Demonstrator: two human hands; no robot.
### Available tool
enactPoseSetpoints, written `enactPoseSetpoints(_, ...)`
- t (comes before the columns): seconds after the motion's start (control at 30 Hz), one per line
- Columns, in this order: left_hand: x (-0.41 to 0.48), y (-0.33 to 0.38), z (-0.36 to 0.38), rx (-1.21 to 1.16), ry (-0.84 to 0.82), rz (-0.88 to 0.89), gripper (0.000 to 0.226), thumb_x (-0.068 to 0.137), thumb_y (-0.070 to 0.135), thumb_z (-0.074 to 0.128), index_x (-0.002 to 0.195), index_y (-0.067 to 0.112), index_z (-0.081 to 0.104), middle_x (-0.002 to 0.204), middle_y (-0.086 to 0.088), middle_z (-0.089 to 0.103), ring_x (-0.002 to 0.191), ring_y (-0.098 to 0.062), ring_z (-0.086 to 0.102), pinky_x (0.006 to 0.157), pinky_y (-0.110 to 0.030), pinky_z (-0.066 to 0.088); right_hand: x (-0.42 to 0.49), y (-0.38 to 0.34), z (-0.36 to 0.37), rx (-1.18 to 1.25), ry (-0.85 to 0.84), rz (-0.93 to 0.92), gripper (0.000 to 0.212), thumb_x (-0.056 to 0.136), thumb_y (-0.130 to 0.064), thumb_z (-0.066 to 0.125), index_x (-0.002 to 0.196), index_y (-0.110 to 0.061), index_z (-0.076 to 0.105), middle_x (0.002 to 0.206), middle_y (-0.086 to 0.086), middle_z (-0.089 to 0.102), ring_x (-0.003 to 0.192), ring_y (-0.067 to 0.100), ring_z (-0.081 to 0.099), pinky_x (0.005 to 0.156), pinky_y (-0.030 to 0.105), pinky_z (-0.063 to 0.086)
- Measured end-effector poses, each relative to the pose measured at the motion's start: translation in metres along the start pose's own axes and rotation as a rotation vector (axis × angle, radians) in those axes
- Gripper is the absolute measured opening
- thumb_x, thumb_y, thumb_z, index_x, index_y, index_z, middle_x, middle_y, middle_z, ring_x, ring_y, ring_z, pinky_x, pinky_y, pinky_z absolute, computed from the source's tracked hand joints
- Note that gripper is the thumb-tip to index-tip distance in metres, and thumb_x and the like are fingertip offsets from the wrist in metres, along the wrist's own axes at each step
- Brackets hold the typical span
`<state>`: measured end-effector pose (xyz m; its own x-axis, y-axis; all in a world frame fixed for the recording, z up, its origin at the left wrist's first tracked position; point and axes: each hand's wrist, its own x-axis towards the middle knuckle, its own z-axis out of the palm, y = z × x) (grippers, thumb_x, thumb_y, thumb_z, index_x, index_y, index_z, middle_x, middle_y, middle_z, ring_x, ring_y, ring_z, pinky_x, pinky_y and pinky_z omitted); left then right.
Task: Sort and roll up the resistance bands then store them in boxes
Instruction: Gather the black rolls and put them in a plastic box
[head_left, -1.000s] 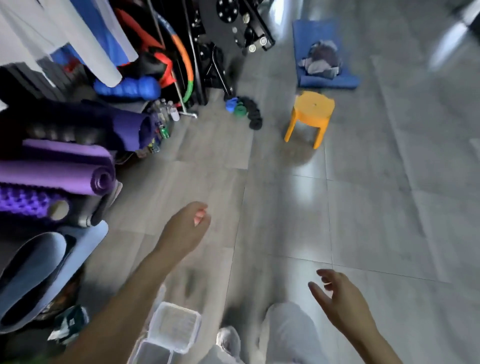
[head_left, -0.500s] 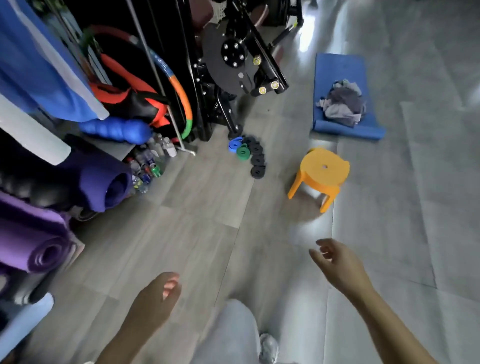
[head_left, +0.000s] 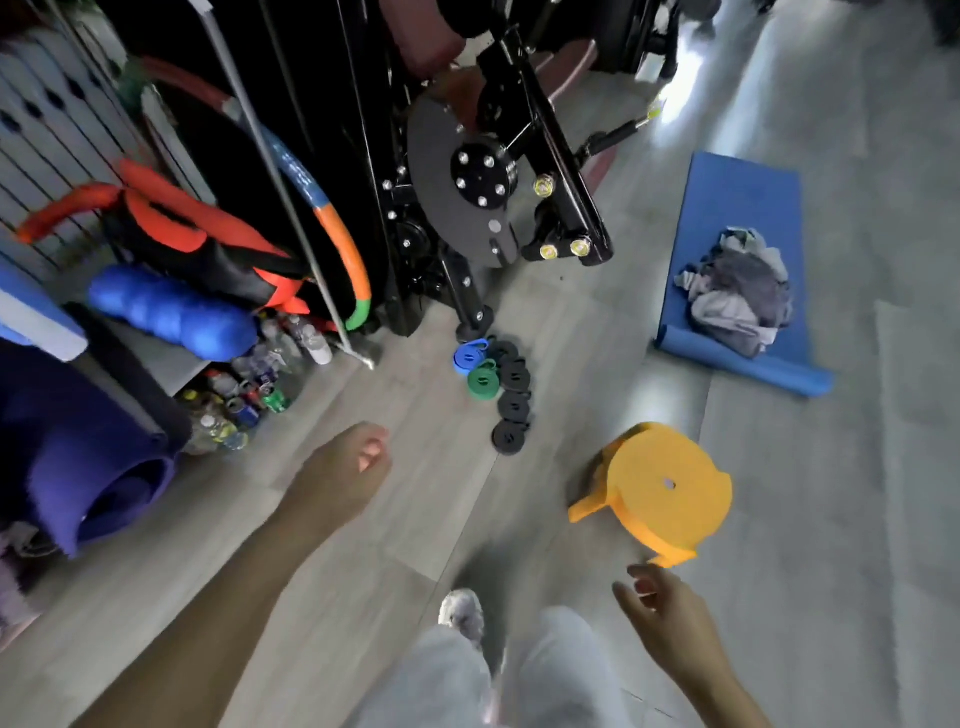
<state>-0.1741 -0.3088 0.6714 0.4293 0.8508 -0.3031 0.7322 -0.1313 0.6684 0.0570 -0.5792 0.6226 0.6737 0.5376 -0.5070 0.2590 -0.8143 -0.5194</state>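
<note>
Risen since half a second ago: left hand (head_left: 337, 473), then low at 7 o'clock, now close to centre. Sunk from mid-frame to 5 o'clock: right hand (head_left: 670, 618). Nearer and larger than before: stool, bands and blue mat.

At 9 o'clock, a rolled purple mat (head_left: 88, 467), foamy, its spiral end facing out. Above it at 10, a knobbly blue foam roller (head_left: 171, 312) and a padded orange-and-black bag (head_left: 197, 234). Beneath the roller, a huddle of plastic bottles (head_left: 249, 389) on the floor; labels too small and blurred to read. Leaning at 11, a padded hoop (head_left: 337, 228) in blue, orange and green segments. At 12, a black steel machine (head_left: 467, 208) with a round bolted plate.

Left hand loosely curled, fingertips tucked in, holding nothing.

Just above centre, at the foot of the machine, rolled resistance bands flat on the grey plank-patterned floor: a blue roll (head_left: 470, 356), a green roll (head_left: 483, 382), and beside them a line of black rolls (head_left: 511, 405), packed close together. All well beyond either hand.

At 6, grey trouser legs (head_left: 519, 675) and a pale shoe (head_left: 462, 616).

At 4, an orange plastic stool (head_left: 670, 488), round seat with a small central hole. Just below its nearest leg, right hand relaxed, fingers half bent, empty.

At 2, a blue mat (head_left: 737, 197), near end partly rolled, a crumpled heap of grey cloth (head_left: 737, 291) on it.
</note>
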Motion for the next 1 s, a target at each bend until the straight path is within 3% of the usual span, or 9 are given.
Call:
enactPoseSetpoints(0.13,0.081,0.060,-0.002,-0.051,0.025,0.043,0.024,0.090,0.023,0.059,0.113,0.021,0.059,0.095,0.009,0.061,0.090,-0.012,0.060,0.080,-0.025,0.042,0.086,-0.053,-0.037,-0.029,-0.013,-0.065,0.025,0.084,-0.027,0.069,0.105,-0.015,0.065,0.089,0.001,0.063,0.078,0.014,0.060,0.067,0.026,0.040)
enactPoseSetpoints(0.27,0.145,0.070,0.025,-0.105,0.058,-0.079,0.026,0.091,0.025,0.057,0.117,0.023,0.057,0.101,0.009,0.062,0.095,-0.011,0.060,0.089,-0.028,0.046,0.203,-0.105,-0.057,-0.138,-0.097,-0.183,0.017,0.086,-0.029,0.066,0.095,-0.015,0.063,0.080,-0.008,0.063,0.072,0.012,0.059,0.065,0.028,0.045)
enactPoseSetpoints(0.37,0.190,0.067,0.056,-0.171,0.114,-0.236,0.026,0.092,0.027,0.055,0.118,0.024,0.056,0.108,0.007,0.064,0.098,-0.012,0.060,0.093,-0.030,0.046,0.305,-0.143,-0.057,-0.344,-0.280,-0.236,0.032,0.091,-0.032,0.057,0.117,-0.015,0.056,0.102,0.000,0.065,0.094,0.020,0.061,0.074,0.027,0.046)
enactPoseSetpoints(0.43,0.222,0.066,0.074,-0.223,0.175,-0.349,0.026,0.093,0.028,0.055,0.119,0.025,0.056,0.108,0.005,0.065,0.097,-0.012,0.061,0.089,-0.027,0.046,0.377,-0.174,-0.055,-0.517,-0.352,-0.313,0.037,0.092,-0.035,0.055,0.122,-0.014,0.053,0.117,0.007,0.063,0.108,0.023,0.059,0.083,0.027,0.043)
enactPoseSetpoints(0.53,0.270,0.064,0.096,-0.219,0.235,-0.479,0.028,0.093,0.029,0.054,0.121,0.023,0.056,0.103,0.006,0.063,0.091,-0.012,0.060,0.077,-0.021,0.041,0.466,-0.226,-0.054,-0.579,-0.384,-0.365,0.038,0.090,-0.034,0.059,0.121,-0.013,0.057,0.117,0.007,0.066,0.109,0.023,0.061,0.084,0.026,0.043)
enactPoseSetpoints(0.63,0.307,0.061,0.123,-0.259,0.237,-0.606,0.032,0.093,0.025,0.053,0.124,0.019,0.055,0.109,0.000,0.066,0.099,-0.019,0.062,0.079,-0.024,0.043,0.529,-0.258,-0.048,-0.667,-0.403,-0.408,0.034,0.090,-0.031,0.059,0.118,-0.011,0.060,0.115,0.007,0.068,0.108,0.024,0.062,0.083,0.025,0.042)
enactPoseSetpoints(0.83,0.349,0.021,0.206,-0.339,0.214,-0.773,0.036,0.094,0.026,0.048,0.128,0.017,0.050,0.118,-0.002,0.064,0.105,-0.023,0.062,0.083,-0.033,0.051,0.609,-0.249,0.017,-0.877,-0.592,-0.539,0.039,0.091,-0.032,0.058,0.122,-0.009,0.057,0.117,0.008,0.067,0.110,0.023,0.061,0.088,0.028,0.044)
enactPoseSetpoints(1.0,0.391,-0.063,0.311,-0.310,0.233,-0.808,0.038,0.093,0.030,0.047,0.129,0.019,0.048,0.120,-0.002,0.064,0.106,-0.021,0.062,0.083,-0.027,0.049,0.685,-0.205,0.132,-1.111,-0.664,-0.654,0.045,0.091,-0.039,0.053,0.129,-0.016,0.050,0.126,0.004,0.061,0.116,0.022,0.056,0.090,0.028,0.043)
